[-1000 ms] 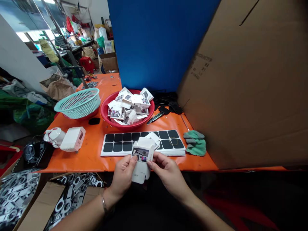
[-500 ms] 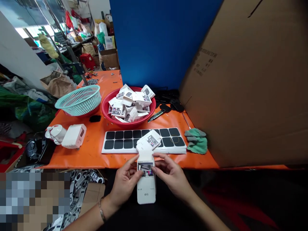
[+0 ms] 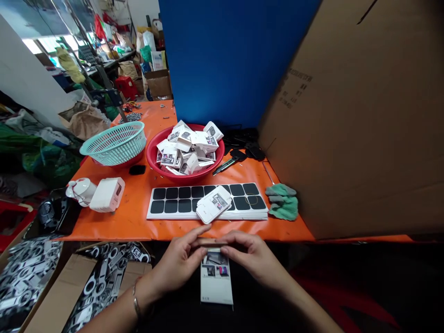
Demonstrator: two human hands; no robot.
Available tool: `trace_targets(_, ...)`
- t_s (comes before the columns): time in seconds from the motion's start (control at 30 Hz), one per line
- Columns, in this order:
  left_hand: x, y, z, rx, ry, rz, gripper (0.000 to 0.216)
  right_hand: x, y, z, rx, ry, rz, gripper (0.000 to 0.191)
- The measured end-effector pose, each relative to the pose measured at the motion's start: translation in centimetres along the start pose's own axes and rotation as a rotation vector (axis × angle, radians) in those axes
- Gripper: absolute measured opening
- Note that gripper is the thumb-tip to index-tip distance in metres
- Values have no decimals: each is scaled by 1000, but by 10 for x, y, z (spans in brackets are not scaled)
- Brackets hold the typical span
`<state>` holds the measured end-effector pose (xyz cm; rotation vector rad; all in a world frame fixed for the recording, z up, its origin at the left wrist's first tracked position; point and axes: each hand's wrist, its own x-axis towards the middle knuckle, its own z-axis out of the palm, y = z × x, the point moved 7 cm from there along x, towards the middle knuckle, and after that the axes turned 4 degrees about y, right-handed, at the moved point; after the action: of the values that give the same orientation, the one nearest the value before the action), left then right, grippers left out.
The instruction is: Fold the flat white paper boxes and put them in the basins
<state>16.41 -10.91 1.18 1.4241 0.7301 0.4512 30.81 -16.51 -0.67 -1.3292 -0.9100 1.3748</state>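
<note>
A small white printed cardboard box [image 3: 215, 282] is held between my two hands, over my dark lap in front of the table edge. My left hand [image 3: 182, 256] grips its upper left side, thumb on the front edge. My right hand [image 3: 248, 256] pinches the upper right corner, with thumb and fingers at the top end. The top flap is folded in between the fingers. Just beyond, a stack of flat white box blanks [image 3: 213, 206] rests on sheets of black square pads [image 3: 169, 207].
A red basin [image 3: 151, 159] full of white boxes stands behind, beside a mint basket [image 3: 114, 145]. A knife [image 3: 225, 165], green glove [image 3: 284, 201] and white device [image 3: 106, 194] lie on the orange table [image 3: 135, 222]. Cartons of ring-shaped parts [image 3: 100, 286] stand lower left.
The upright top flap has been folded down, and my fingers have closed in over the box's top end. The lower end flap no longer shows. The box sits slightly lower.
</note>
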Motion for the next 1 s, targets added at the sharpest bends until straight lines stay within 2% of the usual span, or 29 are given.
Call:
trace_targets(0.1, 1, 10, 4, 171, -30, 26, 24, -8, -9, 1, -139, -42, -12, 24)
trace_targets(0.23, 7, 13, 1, 156, 37, -21, 19, -9, -21, 0, -265, 90, -49, 22)
trace_targets(0.3, 11, 10, -2, 97, 77, -65, 18, -5, -21, 1, -244, 135, -43, 24)
trace_targets(0.4, 13, 9, -3, 84, 82, -86, 17, 0, -15, 5, -129, 113, -13, 26)
trace_targets(0.5, 7, 12, 0, 154, 14, -30, 18, -5, -6, 4, -37, 67, 42, 26)
trace_targets(0.67, -13, 12, 4, 218, -137, 154, 20, -23, -4, 6, -158, -62, -100, 19)
trace_targets(0.73, -13, 5, -8, 232, -60, 146, 22, -16, -4, 3, -193, -71, -67, 20)
trace_targets(0.77, -11, 2, -19, 218, 40, 124, 23, -7, -7, 0, -194, -42, -43, 22)
trace_targets(0.83, -6, -2, -48, 149, 331, 100, 29, 20, -26, -11, -153, 63, -56, 26)
trace_targets(0.9, -3, -2, -73, 96, 604, 153, 36, 53, -59, -26, -84, 228, -199, 32)
trace_targets(0.93, 1, -1, -79, 116, 672, 206, 38, 69, -74, -32, -52, 272, -276, 40)
trace_targets(0.97, 7, 1, -78, 175, 678, 268, 38, 84, -85, -33, -76, 271, -326, 47)
trace_targets(1.0, 16, 1, -73, 265, 627, 327, 37, 98, -90, -35, -191, 282, -340, 49)
